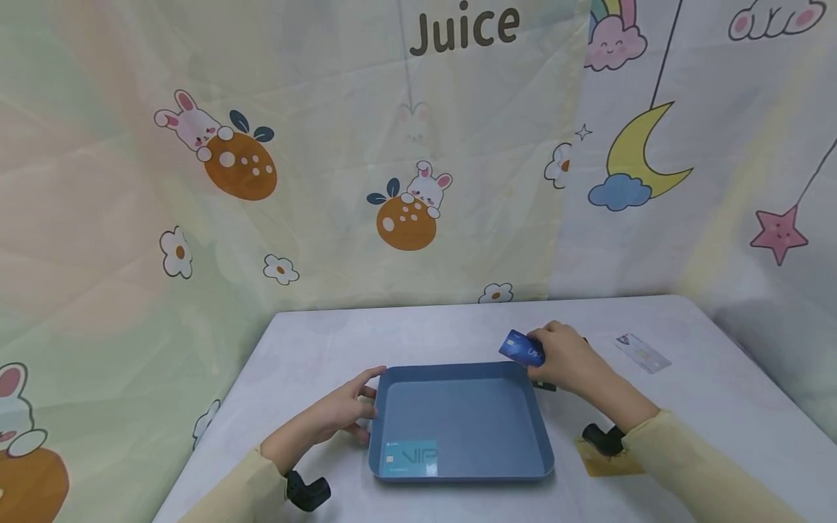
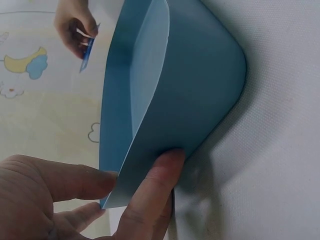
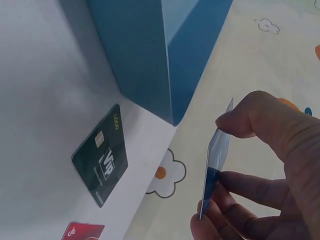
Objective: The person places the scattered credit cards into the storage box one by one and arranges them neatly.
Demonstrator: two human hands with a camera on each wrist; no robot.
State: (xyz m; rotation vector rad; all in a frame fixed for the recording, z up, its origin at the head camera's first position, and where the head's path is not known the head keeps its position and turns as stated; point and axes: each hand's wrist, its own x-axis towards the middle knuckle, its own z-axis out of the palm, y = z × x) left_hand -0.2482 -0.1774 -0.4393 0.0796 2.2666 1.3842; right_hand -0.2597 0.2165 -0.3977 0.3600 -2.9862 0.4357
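Cartoon-printed cloth point(image 1: 497, 218) backs a white desk point(image 1: 327, 338) bearing a blue tray point(image 1: 464, 403). Spread and loosely bent, the left hand point(image 1: 340, 410) touches the tray's left side. Angled in from the right, the right hand point(image 1: 564, 356) pinches a raised blue card point(image 1: 519, 348) near the far right corner, its long axis roughly sideways, the tray leftward.

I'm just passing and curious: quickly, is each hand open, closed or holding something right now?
Left hand: open, fingers touching the tray.
Right hand: closed, pinching the blue card.
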